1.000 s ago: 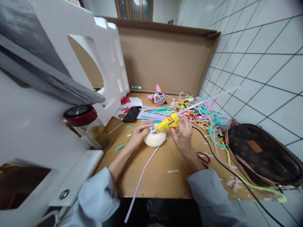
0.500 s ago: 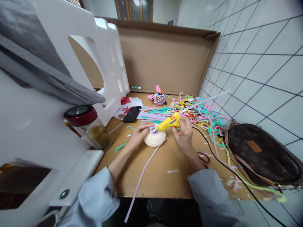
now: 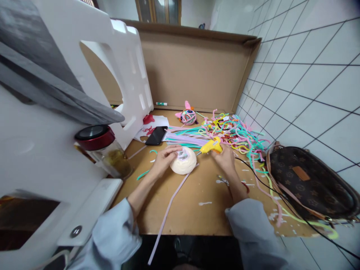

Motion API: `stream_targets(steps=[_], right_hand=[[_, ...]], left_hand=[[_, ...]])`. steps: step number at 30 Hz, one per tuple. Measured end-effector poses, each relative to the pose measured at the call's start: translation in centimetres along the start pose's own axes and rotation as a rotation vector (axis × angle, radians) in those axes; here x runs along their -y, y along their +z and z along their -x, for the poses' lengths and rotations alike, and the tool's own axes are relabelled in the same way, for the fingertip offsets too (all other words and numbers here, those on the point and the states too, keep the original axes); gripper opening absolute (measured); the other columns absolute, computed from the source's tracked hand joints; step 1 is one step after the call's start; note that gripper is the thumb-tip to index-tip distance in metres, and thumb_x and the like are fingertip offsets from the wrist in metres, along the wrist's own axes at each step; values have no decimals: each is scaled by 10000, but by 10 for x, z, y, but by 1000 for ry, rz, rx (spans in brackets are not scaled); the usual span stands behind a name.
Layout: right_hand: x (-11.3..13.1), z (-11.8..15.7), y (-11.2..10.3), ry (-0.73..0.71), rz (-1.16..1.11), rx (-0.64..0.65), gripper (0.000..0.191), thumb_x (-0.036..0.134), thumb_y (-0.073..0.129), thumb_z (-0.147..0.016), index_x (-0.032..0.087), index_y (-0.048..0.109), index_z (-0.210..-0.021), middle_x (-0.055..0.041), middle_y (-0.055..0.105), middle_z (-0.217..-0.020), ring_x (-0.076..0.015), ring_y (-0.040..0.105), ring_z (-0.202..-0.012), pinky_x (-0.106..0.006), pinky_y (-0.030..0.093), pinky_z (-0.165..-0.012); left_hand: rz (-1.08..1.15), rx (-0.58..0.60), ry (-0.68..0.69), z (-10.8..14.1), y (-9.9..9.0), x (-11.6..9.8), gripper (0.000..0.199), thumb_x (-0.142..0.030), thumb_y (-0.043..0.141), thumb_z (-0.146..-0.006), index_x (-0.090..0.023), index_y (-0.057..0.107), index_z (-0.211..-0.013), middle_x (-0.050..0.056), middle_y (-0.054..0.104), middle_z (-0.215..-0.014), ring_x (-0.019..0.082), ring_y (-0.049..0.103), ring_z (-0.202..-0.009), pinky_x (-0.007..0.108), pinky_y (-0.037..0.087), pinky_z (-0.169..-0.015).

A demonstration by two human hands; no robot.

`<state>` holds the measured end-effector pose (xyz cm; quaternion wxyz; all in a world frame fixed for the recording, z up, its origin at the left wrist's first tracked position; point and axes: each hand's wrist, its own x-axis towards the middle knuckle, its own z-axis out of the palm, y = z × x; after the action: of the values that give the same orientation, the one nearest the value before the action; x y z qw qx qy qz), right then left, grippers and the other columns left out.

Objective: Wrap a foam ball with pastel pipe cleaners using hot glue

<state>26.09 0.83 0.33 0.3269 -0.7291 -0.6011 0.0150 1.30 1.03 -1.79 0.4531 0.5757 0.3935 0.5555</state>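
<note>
A round cream-white ball [image 3: 184,165] with a pale lilac patch on top rests on the brown table. The fingers of my left hand [image 3: 164,159] are closed against its left side. My right hand [image 3: 225,159] grips a yellow glue gun [image 3: 210,145] by the handle, its nozzle pointing left, a little apart from the ball. A lilac pipe cleaner [image 3: 171,204] runs from beside the ball over the table's front edge. Under my right forearm lie red-handled scissors [image 3: 245,186], partly hidden.
Tangled coloured pipe cleaners [image 3: 233,131] spread at the back right, near a pink-eared decorated ball [image 3: 188,116]. A black phone [image 3: 156,135] and a red-lidded glass jar [image 3: 104,150] stand left. A brown handbag [image 3: 309,183] sits right; the glue gun's black cord [image 3: 264,182] passes beside it.
My right hand has drawn the glue gun to the right, off the top of the ball, and its nozzle has dropped lower. My left hand and the ball stay nearly in place.
</note>
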Motion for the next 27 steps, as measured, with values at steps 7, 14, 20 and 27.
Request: stream_targets(steps=[7,14,20,27], right_hand=[[-13,-5,-10,161,330,259,340,287,595,-843,150,684,-1142,-164,693,-1184,-314,625,-1150,-382,456,-896],[-4,0,-13,136,422,401,384,370,651,-822,124,703,-1112,-174,716,-1129,-298,665,-1078,-342,472,-811],[3,14,-20,7,532,205,375,337,700,-789,81,707,-1061,-241,671,-1141,-361,619,-1077,-454,426,-883],[9,14,-18,-338,-122,-157,258,234,524,-888,175,680,-1086,-107,683,-983,-257,617,-947,-408,429,-883]], left_hand=[[8,10,-13,0,1,-1,264,-314,682,-700,-185,816,-886,113,725,-1174,296,617,-1154,402,455,-1000],[5,26,-15,0,-1,-1,269,-325,681,-709,-182,812,-894,116,720,-1176,304,597,-1189,408,440,-1021],[1,28,-20,0,0,-3,270,-322,673,-710,-181,809,-896,115,718,-1191,300,598,-1189,409,436,-1027],[-41,49,4,1,1,-5,290,-329,661,-723,-189,809,-930,110,720,-1199,291,606,-1179,404,426,-1040]])
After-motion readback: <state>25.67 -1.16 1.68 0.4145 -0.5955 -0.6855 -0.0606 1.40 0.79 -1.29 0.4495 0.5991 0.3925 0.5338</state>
